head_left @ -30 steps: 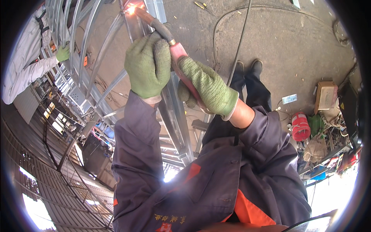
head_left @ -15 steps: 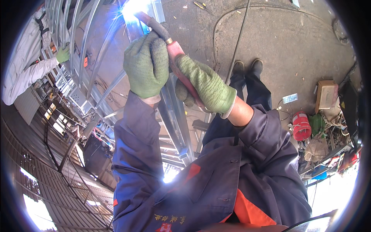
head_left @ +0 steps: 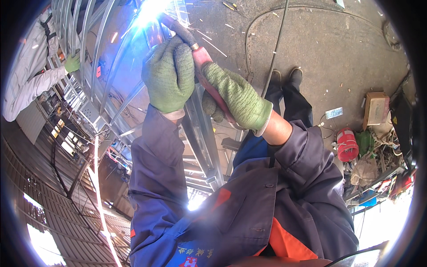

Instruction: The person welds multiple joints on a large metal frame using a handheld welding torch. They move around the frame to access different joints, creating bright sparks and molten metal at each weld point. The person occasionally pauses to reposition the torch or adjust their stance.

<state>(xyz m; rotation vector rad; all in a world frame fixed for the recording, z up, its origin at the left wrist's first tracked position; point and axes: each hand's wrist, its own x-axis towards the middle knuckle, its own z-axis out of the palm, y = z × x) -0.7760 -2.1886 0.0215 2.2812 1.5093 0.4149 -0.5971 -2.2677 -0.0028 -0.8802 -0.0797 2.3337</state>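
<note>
My right hand (head_left: 238, 98), in a green work glove, is wrapped round the red handle of a welding torch (head_left: 202, 57). The torch's dark bent neck runs up and left to a blinding blue-white arc (head_left: 150, 13) that throws sparks. My left hand (head_left: 169, 75), gloved the same way, is closed, its curled fingers right beside the torch neck; whatever it grips is hidden. Under both hands lies a shiny metal frame (head_left: 201, 133) of long rails and crossbars. Glare hides the spot where the torch tip meets the metal.
Curved metal bars (head_left: 102, 49) rise at the left, where another person's green-gloved hand (head_left: 72, 62) touches them. A dark cable (head_left: 276, 49) crosses the concrete floor. At the right are a red bucket (head_left: 347, 144), a cardboard box (head_left: 376, 109) and a heap of odds and ends.
The arc's glow has spread, and more sparks fly to the right and left. A bright streak now crosses the lower left. Both hands and the torch stay nearly in place.
</note>
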